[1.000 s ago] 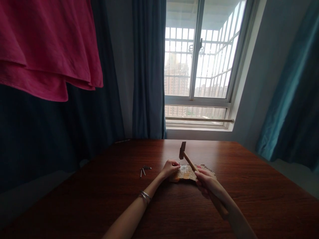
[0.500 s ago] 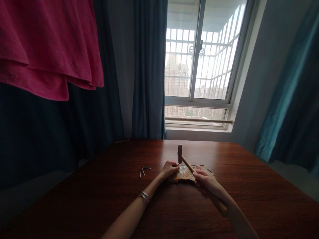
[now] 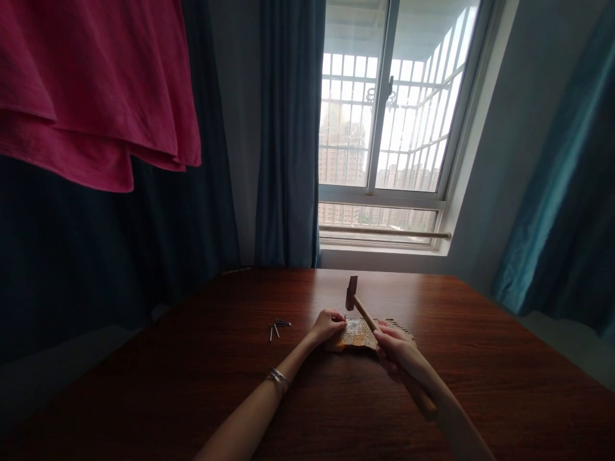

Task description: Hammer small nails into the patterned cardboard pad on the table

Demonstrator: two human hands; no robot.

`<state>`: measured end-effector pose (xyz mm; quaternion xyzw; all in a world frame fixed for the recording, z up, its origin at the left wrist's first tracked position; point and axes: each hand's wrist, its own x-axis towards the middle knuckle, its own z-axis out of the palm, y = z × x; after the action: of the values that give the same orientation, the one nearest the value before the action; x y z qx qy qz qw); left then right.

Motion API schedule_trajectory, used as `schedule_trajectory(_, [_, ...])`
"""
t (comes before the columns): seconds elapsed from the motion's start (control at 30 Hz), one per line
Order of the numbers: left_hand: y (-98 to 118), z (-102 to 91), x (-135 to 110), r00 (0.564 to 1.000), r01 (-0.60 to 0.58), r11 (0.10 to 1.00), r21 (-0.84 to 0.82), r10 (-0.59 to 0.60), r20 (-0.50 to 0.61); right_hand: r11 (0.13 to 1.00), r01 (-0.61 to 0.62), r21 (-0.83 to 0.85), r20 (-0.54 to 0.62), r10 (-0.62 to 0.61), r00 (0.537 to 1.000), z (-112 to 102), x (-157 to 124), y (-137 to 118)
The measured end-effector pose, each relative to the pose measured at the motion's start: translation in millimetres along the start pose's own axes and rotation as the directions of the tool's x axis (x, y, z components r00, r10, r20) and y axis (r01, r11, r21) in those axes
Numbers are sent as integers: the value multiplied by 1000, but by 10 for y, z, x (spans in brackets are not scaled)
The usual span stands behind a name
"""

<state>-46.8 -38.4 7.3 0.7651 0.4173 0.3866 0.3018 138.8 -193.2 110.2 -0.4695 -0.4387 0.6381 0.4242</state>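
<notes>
My right hand (image 3: 398,351) is wrapped round the wooden handle of a hammer (image 3: 366,314), whose metal head is raised a little above the board's left part. With its fingers pinched, my left hand (image 3: 330,324) rests at the left end of a patterned board (image 3: 359,334) lying on the table. A nail (image 3: 344,316) stands up from between those fingertips; its lower end is hidden. Several loose nails (image 3: 276,328) lie on the table to the left of my left hand.
The dark wooden table (image 3: 182,384) reaches back to the wall under a barred window (image 3: 379,128). Blue curtains (image 3: 288,141) hang on both sides. A pink cloth (image 3: 96,89) hangs at the upper left.
The hammer head has lifted away from the nail and shifted slightly right, leaving the nail's top visible. My left hand has stayed in place.
</notes>
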Motion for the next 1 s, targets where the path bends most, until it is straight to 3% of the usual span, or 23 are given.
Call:
schedule_trajectory(0.33, [-38,14,3,999,-36,999,18,36,7,998,33,-62,70,-28,997,8,-49,-124])
schedule_trajectory(0.43, [-37,12,2,999,-37,999,19,37,5,990,90,-113,43,-85,995,30,-44,-74])
schedule_trajectory(0.53, [-46,14,7,999,-38,999,11,38,13,985,58,-163,5,-58,998,35,-36,-3])
schedule_trajectory(0.77, [-74,30,11,998,-59,998,15,59,22,988,109,-108,-4,-110,994,52,-81,-18])
schedule_trajectory(1.0, [-81,22,16,998,-60,998,13,59,35,995,-17,-95,75,24,997,10,-102,-99])
